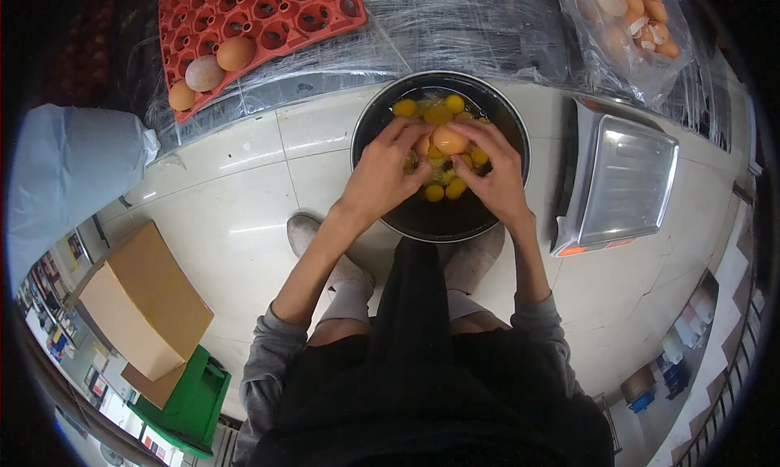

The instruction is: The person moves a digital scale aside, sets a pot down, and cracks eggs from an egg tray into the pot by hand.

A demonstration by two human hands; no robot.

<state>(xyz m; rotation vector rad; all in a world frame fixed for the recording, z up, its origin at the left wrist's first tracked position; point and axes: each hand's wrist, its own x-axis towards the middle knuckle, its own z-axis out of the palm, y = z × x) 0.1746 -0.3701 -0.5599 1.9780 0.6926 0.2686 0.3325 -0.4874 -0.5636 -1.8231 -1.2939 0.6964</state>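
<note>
A round dark metal bowl (440, 223) with a pale rim stands between and beyond my feet. Several raw egg yolks (454, 104) float in clear egg white inside it. Above the bowl, my left hand (396, 162) and my right hand (493, 168) meet at a brown eggshell. The shell part at the right (451, 139) is rounded and shiny, under my right fingers. Another shell piece (422, 144) sits in my left fingers, so the egg looks broken into two parts. The fingers hide much of both pieces.
A red plastic egg tray (277, 53) with several whole eggs (235, 54) lies at the upper left. A clear plastic bag of eggshells (655, 77) is at the upper right. A metal-topped scale (631, 177) stands right of the bowl. Cardboard (158, 296) and a green bin (189, 406) are lower left.
</note>
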